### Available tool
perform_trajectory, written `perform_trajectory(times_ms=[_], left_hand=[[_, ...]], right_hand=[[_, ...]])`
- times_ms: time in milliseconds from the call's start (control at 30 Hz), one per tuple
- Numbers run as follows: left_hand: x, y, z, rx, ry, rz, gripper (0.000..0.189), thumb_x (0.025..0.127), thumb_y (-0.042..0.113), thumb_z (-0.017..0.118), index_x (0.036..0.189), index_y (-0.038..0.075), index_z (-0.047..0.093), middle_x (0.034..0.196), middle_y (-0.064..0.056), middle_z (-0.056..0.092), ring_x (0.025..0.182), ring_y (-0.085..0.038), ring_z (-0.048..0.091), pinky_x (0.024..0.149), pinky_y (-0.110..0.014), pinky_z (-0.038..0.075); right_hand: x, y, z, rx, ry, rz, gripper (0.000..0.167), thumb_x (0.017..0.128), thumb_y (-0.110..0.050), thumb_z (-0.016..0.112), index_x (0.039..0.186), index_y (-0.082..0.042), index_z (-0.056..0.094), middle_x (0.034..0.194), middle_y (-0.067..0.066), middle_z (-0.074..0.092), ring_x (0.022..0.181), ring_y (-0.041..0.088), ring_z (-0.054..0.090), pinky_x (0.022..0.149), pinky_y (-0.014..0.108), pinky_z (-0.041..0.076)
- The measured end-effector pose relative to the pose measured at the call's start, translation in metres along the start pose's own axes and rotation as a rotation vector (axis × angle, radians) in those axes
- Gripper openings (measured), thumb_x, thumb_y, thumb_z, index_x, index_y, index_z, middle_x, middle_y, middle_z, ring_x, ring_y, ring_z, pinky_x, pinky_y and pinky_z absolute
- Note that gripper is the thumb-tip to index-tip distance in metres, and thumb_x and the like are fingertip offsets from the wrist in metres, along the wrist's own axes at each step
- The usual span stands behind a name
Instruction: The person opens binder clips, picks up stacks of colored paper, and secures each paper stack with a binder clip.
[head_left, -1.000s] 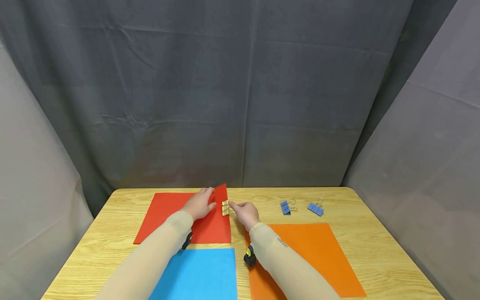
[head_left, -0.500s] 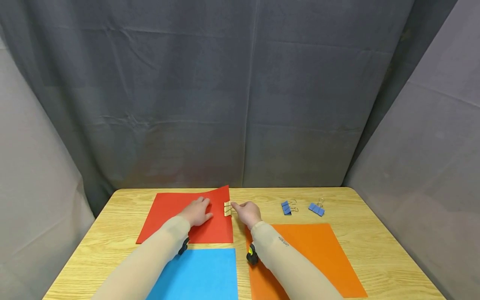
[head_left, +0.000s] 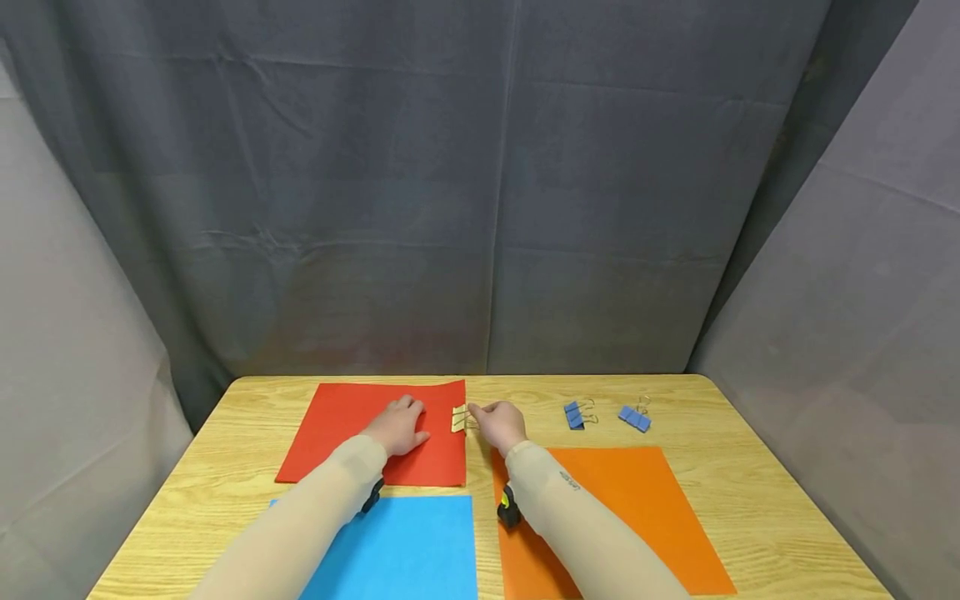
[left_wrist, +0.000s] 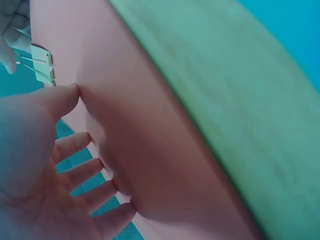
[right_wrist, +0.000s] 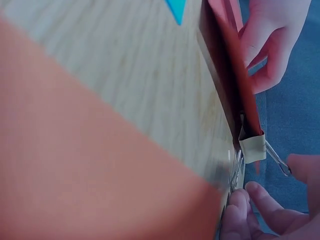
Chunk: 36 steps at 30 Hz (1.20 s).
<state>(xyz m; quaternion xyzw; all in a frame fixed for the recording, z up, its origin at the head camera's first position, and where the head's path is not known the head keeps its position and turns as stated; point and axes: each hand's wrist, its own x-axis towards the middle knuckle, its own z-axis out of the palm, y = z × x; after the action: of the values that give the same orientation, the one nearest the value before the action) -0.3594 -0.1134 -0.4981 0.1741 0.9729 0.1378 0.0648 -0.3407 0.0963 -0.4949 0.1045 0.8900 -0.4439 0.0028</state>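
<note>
My left hand [head_left: 397,425] rests on the red sheet [head_left: 337,417], and its fingers are spread across the surface in the left wrist view. A pale yellow binder clip [head_left: 458,419] sits on the sheet's right edge. My right hand [head_left: 502,425] is at the clip's wire handles. In the right wrist view, the thumb [right_wrist: 305,167] touches the end of one handle, while the fingers [right_wrist: 237,212] lie by the other handle. Seen from that side, the clip [right_wrist: 253,149] bites the red edge, with a dark gap between red layers.
A blue sheet [head_left: 405,550] lies in front of the red one. An orange sheet [head_left: 637,517] lies under my right forearm. Two blue binder clips, one nearer [head_left: 574,416] and one farther right [head_left: 635,418], lie on the wooden table [head_left: 757,517]. Grey curtains [head_left: 375,208] enclose the table.
The red sheet's raised far right corner has come down flatter. The clip and right hand have shifted slightly right. My left hand has moved back from the corner, its fingers lower on the sheet.
</note>
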Motion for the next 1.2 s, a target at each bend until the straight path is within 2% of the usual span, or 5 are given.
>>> perform_trajectory(times_ms=[267,533,733,1000,1200], left_hand=[[0.003,-0.003,0.007,0.019,0.019,-0.012,0.061,0.098,0.036,0.071,0.146,0.004,0.05,0.151,-0.02,0.047,0.137,-0.038,0.048,0.113,-0.05,0.046],[0.006,-0.006,0.009,-0.014,0.01,-0.016,0.062,0.099,0.037,0.07,0.147,0.003,0.049,0.154,-0.021,0.044,0.14,-0.039,0.045,0.114,-0.051,0.044],[0.003,-0.006,0.002,-0.09,0.014,-0.029,0.061,0.098,0.037,0.07,0.145,0.004,0.052,0.151,-0.019,0.047,0.137,-0.036,0.048,0.113,-0.051,0.045],[-0.024,0.005,-0.019,-0.126,0.023,-0.056,0.066,0.096,0.042,0.072,0.148,0.008,0.051,0.15,-0.015,0.05,0.138,-0.035,0.049,0.108,-0.052,0.05],[-0.045,0.01,-0.025,-0.141,0.072,-0.037,0.06,0.095,0.042,0.073,0.143,0.009,0.056,0.14,-0.013,0.058,0.127,-0.032,0.058,0.105,-0.05,0.053]], right_hand=[[0.0,-0.001,-0.001,0.001,-0.008,0.008,0.042,0.101,-0.043,0.064,0.111,-0.003,0.076,0.108,0.01,0.074,0.085,0.022,0.062,0.072,0.034,0.051],[-0.009,0.0,-0.014,-0.036,-0.023,-0.07,0.036,0.103,-0.035,0.062,0.114,-0.004,0.075,0.103,0.01,0.076,0.078,0.018,0.065,0.064,0.03,0.05],[-0.014,0.005,-0.033,-0.068,-0.013,-0.146,0.028,0.103,-0.029,0.063,0.113,-0.006,0.075,0.106,0.008,0.073,0.085,0.019,0.063,0.079,0.038,0.056],[-0.023,0.019,-0.064,-0.07,0.035,-0.194,0.028,0.103,-0.028,0.062,0.116,-0.006,0.074,0.108,0.009,0.073,0.087,0.02,0.065,0.081,0.041,0.056],[-0.025,0.032,-0.087,-0.096,0.046,-0.213,0.028,0.104,-0.025,0.062,0.118,-0.004,0.073,0.109,0.01,0.074,0.088,0.021,0.066,0.082,0.042,0.056]])
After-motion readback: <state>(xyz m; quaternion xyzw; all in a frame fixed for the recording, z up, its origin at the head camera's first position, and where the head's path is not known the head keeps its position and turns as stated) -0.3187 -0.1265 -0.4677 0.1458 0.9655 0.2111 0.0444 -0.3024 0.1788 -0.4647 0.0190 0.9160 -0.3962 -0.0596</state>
